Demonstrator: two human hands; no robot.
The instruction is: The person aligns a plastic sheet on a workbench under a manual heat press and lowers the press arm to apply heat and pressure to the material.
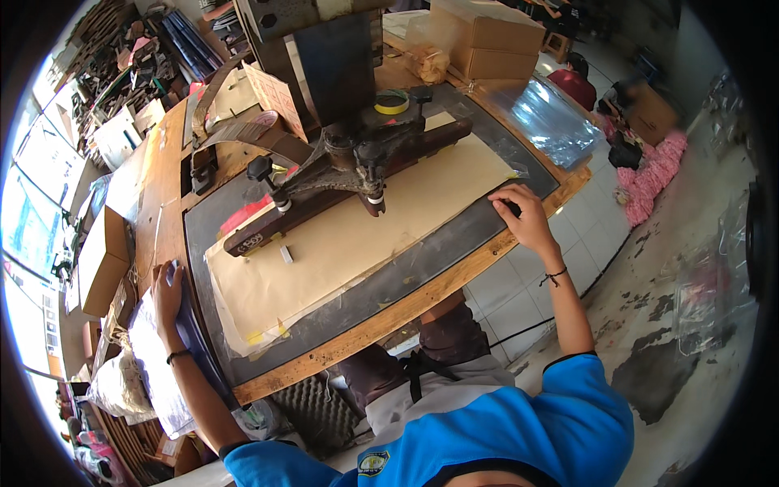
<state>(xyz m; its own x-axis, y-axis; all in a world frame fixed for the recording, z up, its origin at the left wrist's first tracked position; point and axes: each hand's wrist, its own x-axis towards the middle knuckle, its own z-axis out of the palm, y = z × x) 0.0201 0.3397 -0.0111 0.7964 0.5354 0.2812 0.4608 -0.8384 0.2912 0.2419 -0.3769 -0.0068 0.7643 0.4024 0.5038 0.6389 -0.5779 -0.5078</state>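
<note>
My right hand (526, 217) rests at the right front edge of a dark mat (422, 276), fingers curled toward the thumb. A small dark patch shows between them; whether it is an object I cannot make out. On the left, my left hand (167, 294) lies with its fingers stretched over a stack of sheets in clear plastic (158, 357). Between my hands a long tan sheet (324, 280) is spread on the mat, tape at its corners. Above it a dark metal bar (268, 229) hangs from a machine bracket with black knobs (341, 166). A small pale block (286, 255) lies on the sheet.
Yellow tape roll (392, 101) sits behind the bar. Cardboard boxes (491, 36) and shiny plastic sheets (556, 122) stand at the back right. A wooden table edge (357, 337) runs before me. People (572, 81) sit on the floor beyond; an open carton (103, 260) stands left.
</note>
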